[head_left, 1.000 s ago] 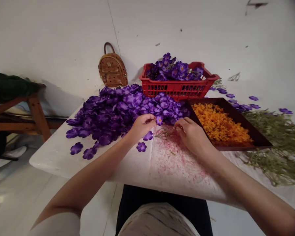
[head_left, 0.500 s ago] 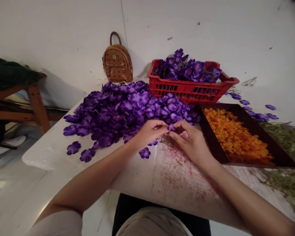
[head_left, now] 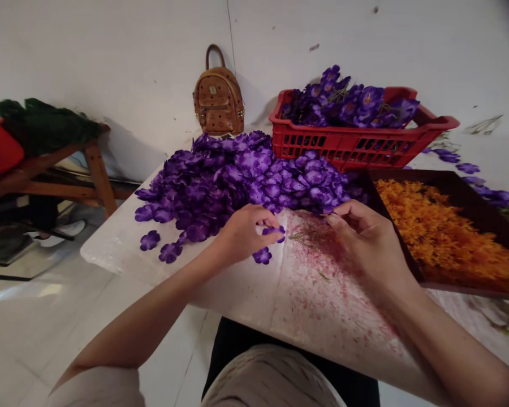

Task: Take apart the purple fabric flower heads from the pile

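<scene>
My left hand [head_left: 248, 233] is over the table at the near edge of a heap of purple petals [head_left: 237, 175], its thumb and fingers closed around a small purple petal [head_left: 281, 234]. Another loose petal [head_left: 262, 255] lies just below it. To the right, my right hand [head_left: 358, 232] has thumb and index finger pinched together beside the dark tray; something tiny and thin shows at the fingertips, too small to name. Between the hands lie a few thin green stems [head_left: 303, 237].
A red crate [head_left: 343, 144] of purple flowers stands behind the heap. Orange blossoms [head_left: 441, 232] fill a dark tray [head_left: 394, 237] at right. A brown backpack [head_left: 219, 102] leans on the wall. A wooden bench [head_left: 99, 175] and a person's foot [head_left: 68, 230] are at left.
My hands, together at a purple petal before, have moved apart, the right one going right. The view has turned, showing more of the bench and a red object at left.
</scene>
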`<state>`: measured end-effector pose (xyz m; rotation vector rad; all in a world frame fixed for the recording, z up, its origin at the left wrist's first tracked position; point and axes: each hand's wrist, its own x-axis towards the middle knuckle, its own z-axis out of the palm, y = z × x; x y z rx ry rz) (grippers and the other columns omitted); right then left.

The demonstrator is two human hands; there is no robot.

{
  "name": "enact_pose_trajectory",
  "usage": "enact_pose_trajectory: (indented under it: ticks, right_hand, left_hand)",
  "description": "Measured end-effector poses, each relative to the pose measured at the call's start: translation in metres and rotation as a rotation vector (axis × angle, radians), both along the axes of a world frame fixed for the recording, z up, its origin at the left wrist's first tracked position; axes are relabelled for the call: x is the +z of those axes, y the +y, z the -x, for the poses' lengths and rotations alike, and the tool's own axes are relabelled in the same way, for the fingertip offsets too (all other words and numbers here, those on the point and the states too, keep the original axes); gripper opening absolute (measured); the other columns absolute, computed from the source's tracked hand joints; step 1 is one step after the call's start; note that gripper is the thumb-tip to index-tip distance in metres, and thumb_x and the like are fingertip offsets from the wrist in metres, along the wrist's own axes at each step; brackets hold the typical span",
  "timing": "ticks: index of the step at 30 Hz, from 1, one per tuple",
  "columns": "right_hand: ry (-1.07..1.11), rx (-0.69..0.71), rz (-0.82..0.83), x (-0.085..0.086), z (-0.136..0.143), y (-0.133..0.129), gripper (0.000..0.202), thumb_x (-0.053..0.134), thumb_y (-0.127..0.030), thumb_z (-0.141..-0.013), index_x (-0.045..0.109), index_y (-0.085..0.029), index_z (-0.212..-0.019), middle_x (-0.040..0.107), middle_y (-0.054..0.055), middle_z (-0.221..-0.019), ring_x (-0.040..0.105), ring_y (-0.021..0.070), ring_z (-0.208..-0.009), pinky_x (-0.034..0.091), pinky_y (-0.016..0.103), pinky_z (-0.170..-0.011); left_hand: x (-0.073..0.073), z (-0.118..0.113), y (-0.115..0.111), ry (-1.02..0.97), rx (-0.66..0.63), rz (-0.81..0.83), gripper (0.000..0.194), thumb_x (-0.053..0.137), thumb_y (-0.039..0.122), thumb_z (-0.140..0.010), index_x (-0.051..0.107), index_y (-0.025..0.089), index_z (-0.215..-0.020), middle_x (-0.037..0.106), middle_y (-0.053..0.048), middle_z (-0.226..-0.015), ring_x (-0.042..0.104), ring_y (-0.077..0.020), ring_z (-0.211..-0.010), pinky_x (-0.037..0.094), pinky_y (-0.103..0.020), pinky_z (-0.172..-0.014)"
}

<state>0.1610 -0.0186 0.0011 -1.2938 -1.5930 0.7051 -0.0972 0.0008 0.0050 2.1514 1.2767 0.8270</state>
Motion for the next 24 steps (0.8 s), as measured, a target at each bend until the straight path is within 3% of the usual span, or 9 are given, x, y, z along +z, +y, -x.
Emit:
enact_pose_trajectory:
  ticks: [4,9,12,17,21,24]
  right_hand:
    - [0.046,0.020,-0.013,-0.003,0.000,0.000,0.018,0.066,-0.033,-0.096,0.062,-0.024,-0.081,0.056,-0.002,-0.073,0.049,0.0162,-0.066,0.034,0.032,-0.063]
    - [0.069,0.032,-0.020,-0.002,0.004,-0.003,0.019,0.065,-0.032,-0.095,0.061,-0.024,-0.078,0.055,-0.002,-0.072,0.051,0.0169,-0.067,0.036,0.032,-0.065]
    - [0.126,0.032,0.004,0.000,0.005,-0.003,0.021,0.067,-0.034,-0.094,0.060,-0.024,-0.077,0.056,-0.001,-0.072,0.051,0.0179,-0.068,0.038,0.033,-0.066]
    - [0.319,0.036,0.056,0.010,0.009,-0.008,0.023,0.073,-0.041,-0.091,0.061,-0.025,-0.079,0.055,0.000,-0.076,0.049,0.0179,-0.071,0.040,0.032,-0.067]
    - [0.454,0.114,0.157,0.016,0.015,-0.013,0.025,0.075,-0.042,-0.089,0.061,-0.025,-0.080,0.056,-0.001,-0.080,0.051,0.0179,-0.075,0.041,0.032,-0.071]
    - [0.443,0.158,0.204,0.013,0.014,-0.011,0.028,0.075,-0.045,-0.089,0.059,-0.024,-0.078,0.054,-0.002,-0.077,0.050,0.0178,-0.073,0.040,0.033,-0.071]
  left_hand:
    - [-0.007,0.002,-0.017,0.229,-0.086,-0.100,0.019,0.081,0.021,-0.086,0.078,0.018,-0.105,0.078,-0.010,-0.112,0.072,-0.0264,-0.106,0.057,-0.040,-0.097]
    - [-0.013,-0.004,-0.018,0.278,-0.056,-0.081,0.016,0.065,0.014,-0.094,0.079,0.019,-0.096,0.076,-0.008,-0.100,0.072,-0.0229,-0.091,0.055,-0.035,-0.085]
    - [-0.012,-0.004,-0.011,0.049,0.051,-0.001,0.014,0.067,0.014,-0.091,0.079,0.020,-0.085,0.077,-0.006,-0.087,0.071,-0.0199,-0.080,0.051,-0.029,-0.075]
    - [0.002,-0.017,0.003,-0.457,0.117,0.330,0.007,0.076,0.023,-0.087,0.077,0.017,-0.083,0.076,-0.003,-0.076,0.069,-0.0144,-0.067,0.051,-0.024,-0.066]
    - [0.014,-0.040,0.009,-0.585,0.064,0.500,0.010,0.081,0.022,-0.083,0.074,0.015,-0.084,0.073,-0.002,-0.070,0.067,-0.0127,-0.060,0.054,-0.024,-0.064]
    - [0.017,-0.054,0.012,-0.618,0.010,0.529,0.012,0.081,0.024,-0.083,0.072,0.015,-0.083,0.071,-0.001,-0.068,0.064,-0.0119,-0.059,0.052,-0.024,-0.063]
